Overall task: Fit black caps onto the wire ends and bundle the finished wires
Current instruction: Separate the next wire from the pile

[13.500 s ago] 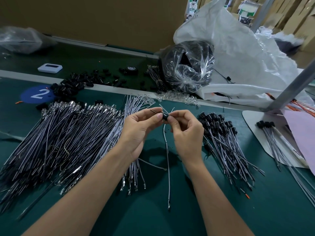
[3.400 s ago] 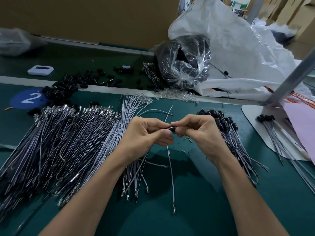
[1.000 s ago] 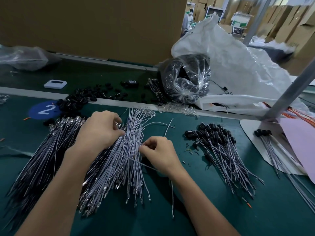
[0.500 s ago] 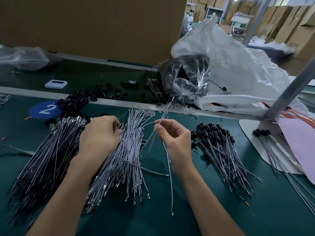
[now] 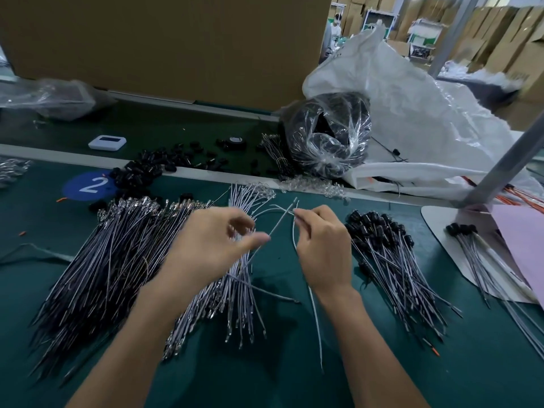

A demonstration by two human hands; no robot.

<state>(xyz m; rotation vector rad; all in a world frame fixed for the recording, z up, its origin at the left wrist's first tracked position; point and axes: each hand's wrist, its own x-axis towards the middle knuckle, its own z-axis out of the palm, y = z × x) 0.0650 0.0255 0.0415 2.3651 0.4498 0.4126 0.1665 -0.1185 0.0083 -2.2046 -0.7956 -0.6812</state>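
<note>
Two wires lie by my hands; the nearer is a stray wire (image 5: 315,315) stretched out on the green mat (image 5: 294,384), running away from me past the wrist of my right hand (image 5: 322,251), and I cannot tell whether it touches that hand. Just beyond, my right thumb and forefinger are pinched on a thin grey wire (image 5: 276,228) close to its far end, so only a short tip pokes out past my fingertips (image 5: 298,214), pointing away from me. Its long axis slants from that pinch down and left, toward me, and its lower stretch passes just beside the thumb (image 5: 259,240) of my left hand (image 5: 206,248). That hand is blurred, fingers loosely curled, thumb stretched out; I cannot tell whether a cap sits in it. I judge the cap has to meet the far tip, which my right hand is nearer to, so the left must travel up along the wire's slant. Under my left hand spread the bare wires (image 5: 117,254); right of my right hand lie the capped wires (image 5: 391,260), caps at their far ends. Farthest off, the loose caps (image 5: 141,172) sit up to the left, on my left hand's side
</note>
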